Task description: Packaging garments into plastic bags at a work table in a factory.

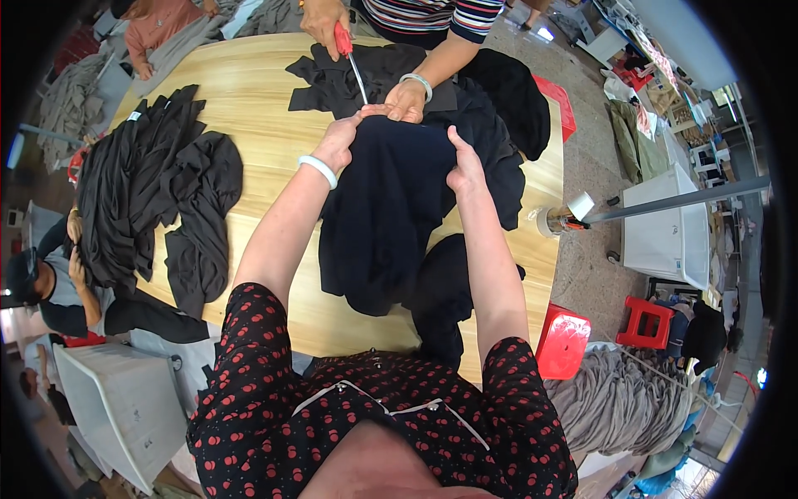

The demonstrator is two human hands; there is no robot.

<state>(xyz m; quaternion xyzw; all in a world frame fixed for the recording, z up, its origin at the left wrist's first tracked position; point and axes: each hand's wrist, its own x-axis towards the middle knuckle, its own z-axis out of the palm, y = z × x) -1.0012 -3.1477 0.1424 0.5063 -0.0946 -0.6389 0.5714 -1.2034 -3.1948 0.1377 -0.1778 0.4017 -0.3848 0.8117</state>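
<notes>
A dark navy garment (pixel 386 195) is stretched between my two hands over the wooden table (pixel 274 179). My left hand (pixel 339 143), with a pale bangle at the wrist, is closed on its far left corner. At the far right corner my right hand (pixel 465 165) grips the edge, thumb pointing up. Across the table a co-worker's hand (pixel 406 101) rests at the garment's far edge, close to my left fingertips. The co-worker's other hand (pixel 324 21) holds a red-handled tool (pixel 343 40) with a long thin metal shaft, its tip near my left fingers.
Dark garments (pixel 137 183) lie heaped on the left of the table, where another person handles them. More black clothing (pixel 507 100) is piled far right. A cup of tools (pixel 551 221) stands at the right edge. Red stools (pixel 565 341) and white bins (pixel 665 224) surround the table.
</notes>
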